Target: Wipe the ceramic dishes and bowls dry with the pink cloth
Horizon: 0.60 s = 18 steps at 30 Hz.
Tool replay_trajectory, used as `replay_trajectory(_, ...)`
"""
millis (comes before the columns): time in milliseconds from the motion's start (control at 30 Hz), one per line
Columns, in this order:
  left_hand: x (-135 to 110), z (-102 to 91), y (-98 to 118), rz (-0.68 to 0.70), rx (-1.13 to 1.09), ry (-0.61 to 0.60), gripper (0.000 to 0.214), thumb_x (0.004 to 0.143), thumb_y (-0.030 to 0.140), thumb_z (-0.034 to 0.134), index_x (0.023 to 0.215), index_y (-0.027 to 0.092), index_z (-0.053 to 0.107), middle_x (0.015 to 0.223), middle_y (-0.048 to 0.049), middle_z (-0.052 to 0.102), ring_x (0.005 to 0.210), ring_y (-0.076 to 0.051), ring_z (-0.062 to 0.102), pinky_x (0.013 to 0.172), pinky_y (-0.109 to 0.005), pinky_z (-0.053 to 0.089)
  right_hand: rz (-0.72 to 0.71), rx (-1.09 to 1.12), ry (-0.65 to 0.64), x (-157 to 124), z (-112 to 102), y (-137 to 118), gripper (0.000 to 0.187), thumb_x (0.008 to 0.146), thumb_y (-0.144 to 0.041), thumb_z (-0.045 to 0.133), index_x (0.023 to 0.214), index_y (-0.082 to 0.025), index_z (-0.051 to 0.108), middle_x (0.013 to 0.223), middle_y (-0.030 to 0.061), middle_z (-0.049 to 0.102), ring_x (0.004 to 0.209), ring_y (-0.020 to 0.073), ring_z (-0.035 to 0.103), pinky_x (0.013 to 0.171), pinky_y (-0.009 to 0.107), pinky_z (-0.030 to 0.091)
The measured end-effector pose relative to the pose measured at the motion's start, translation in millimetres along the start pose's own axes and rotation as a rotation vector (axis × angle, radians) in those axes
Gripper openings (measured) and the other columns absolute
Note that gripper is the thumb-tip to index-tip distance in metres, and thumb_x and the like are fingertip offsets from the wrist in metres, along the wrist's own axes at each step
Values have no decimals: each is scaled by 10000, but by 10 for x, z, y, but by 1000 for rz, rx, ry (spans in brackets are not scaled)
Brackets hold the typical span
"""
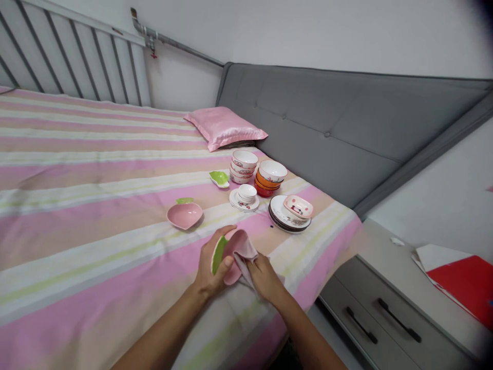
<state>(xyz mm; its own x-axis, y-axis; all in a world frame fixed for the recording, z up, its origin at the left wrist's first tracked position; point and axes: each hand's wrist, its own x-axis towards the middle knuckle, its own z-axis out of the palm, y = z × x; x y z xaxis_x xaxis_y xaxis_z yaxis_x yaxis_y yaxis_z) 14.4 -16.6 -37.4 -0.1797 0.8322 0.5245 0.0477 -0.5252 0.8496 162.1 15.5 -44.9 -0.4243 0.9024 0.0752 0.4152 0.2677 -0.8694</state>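
Observation:
My left hand (211,264) grips a pink bowl (232,245) by its green leaf-shaped end, holding it tilted above the bed's near edge. A greyish-pink cloth (246,259) is bunched in my right hand (264,275), whose fingers press it against the bowl's inside; part of the cloth hangs below. Just beyond lies a similar pink peach-shaped bowl (185,215) with a green leaf. A small green leaf-shaped dish (219,179) rests farther back. My right hand is nearest to a stack of plates (281,213) with a pink rectangular dish (299,206) on top.
Stacked white bowls (244,159), white and orange bowls (272,172) and small cups on saucers (246,194) stand on the striped bed (96,231). A pink pillow (225,126) lies by the grey headboard (327,118). A grey nightstand (385,246) with drawers stands at right.

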Motion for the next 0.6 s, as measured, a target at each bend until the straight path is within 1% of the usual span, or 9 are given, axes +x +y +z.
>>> replay_trajectory(100, 6, -6, 4, 0, -22, 12, 572, 736, 559, 549, 1159, 177, 598, 1131, -114, 613, 1080, -312, 528, 956, -375, 344, -16, 175, -49, -3, -53, -33, 323, 870, -260, 375, 1070, -191, 619, 1069, 48, 658, 1003, 207, 583, 888, 332, 416)
replay_trajectory(200, 7, 1, -14, -1, -47, 13, 555, 766, 552, 514, 1166, 175, 588, 1160, -117, 594, 1100, -307, 512, 955, -376, 348, -10, 260, -123, 0, -108, -30, 329, 879, -301, 387, 1087, -194, 618, 1074, 38, 653, 1032, 213, 570, 925, 351, 405)
replay_trajectory(300, 1, 14, -47, -41, -107, 32, 537, 785, 552, 492, 1160, 179, 585, 1152, -117, 585, 1085, -301, 516, 943, -378, 364, 18, 297, -154, 5, -151, 11, 294, 867, -313, 419, 1001, -181, 644, 991, 36, 662, 963, 210, 579, 887, 340, 426)
replay_trajectory(433, -9, 25, -87, -129, -228, 86, 513, 772, 557, 512, 1111, 184, 609, 1138, -112, 581, 1051, -300, 529, 942, -389, 375, 43, 368, -184, 4, -177, 39, 274, 859, -335, 439, 901, -159, 645, 903, 34, 650, 845, 177, 578, 817, 297, 440)
replay_trajectory(533, -7, 23, -88, -133, -242, 61, 517, 775, 553, 510, 1124, 182, 595, 1133, -115, 578, 1054, -300, 527, 942, -390, 376, 60, 384, -176, 3, -171, 35, 267, 845, -349, 462, 862, -149, 639, 858, 28, 636, 799, 163, 564, 774, 277, 445)
replay_trajectory(600, -3, 19, -74, -122, -221, 40, 533, 772, 559, 509, 1136, 178, 585, 1130, -119, 578, 1051, -300, 529, 941, -389, 376, 65, 375, -171, 6, -161, 40, 227, 830, -308, 474, 833, -151, 636, 808, 14, 626, 748, 152, 553, 737, 265, 444)
